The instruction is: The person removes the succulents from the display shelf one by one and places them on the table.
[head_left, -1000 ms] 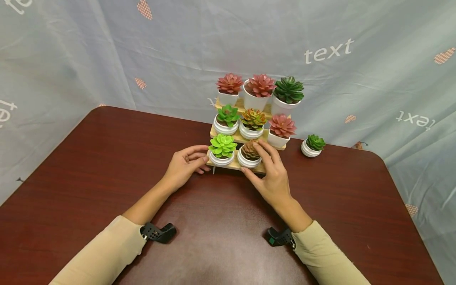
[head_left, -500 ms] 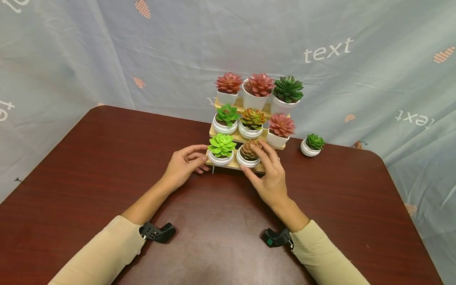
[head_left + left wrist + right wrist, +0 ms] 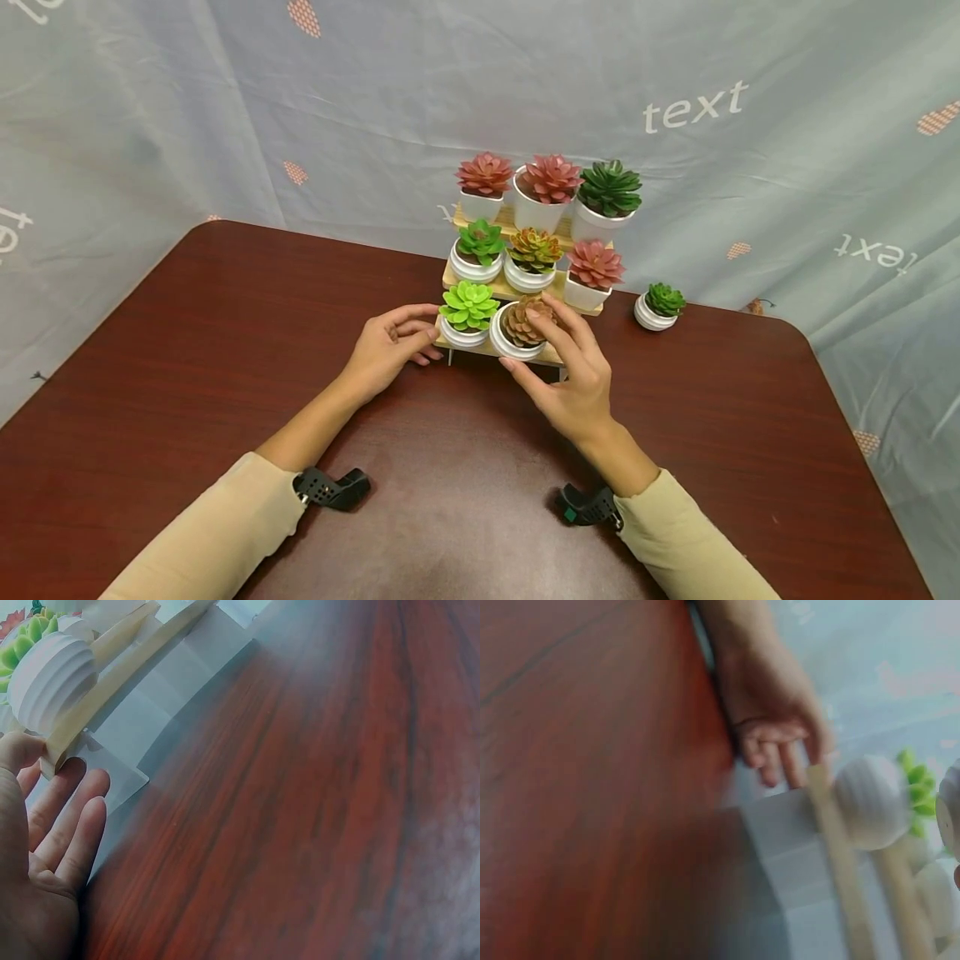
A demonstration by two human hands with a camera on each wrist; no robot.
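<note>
My left hand pinches the left end of the lowest board of a three-tier plant stand, thumb on top in the left wrist view. Beside that thumb stands a pot with a bright green succulent. My right hand holds a ribbed white pot with a brown succulent, thumb at its near side and fingers over the far side. The pot leans slightly and is at the lowest board; whether it touches the board is hard to tell. In the right wrist view only its edge shows.
Upper tiers carry several potted succulents, among them a pink one and a dark green one. A small green potted succulent stands on the brown table right of the stand. A grey curtain hangs behind.
The brown succulent's pot has shifted a little left and nearer to me, and now tilts. My right hand moved with it. My left hand has stayed at the stand's end.
</note>
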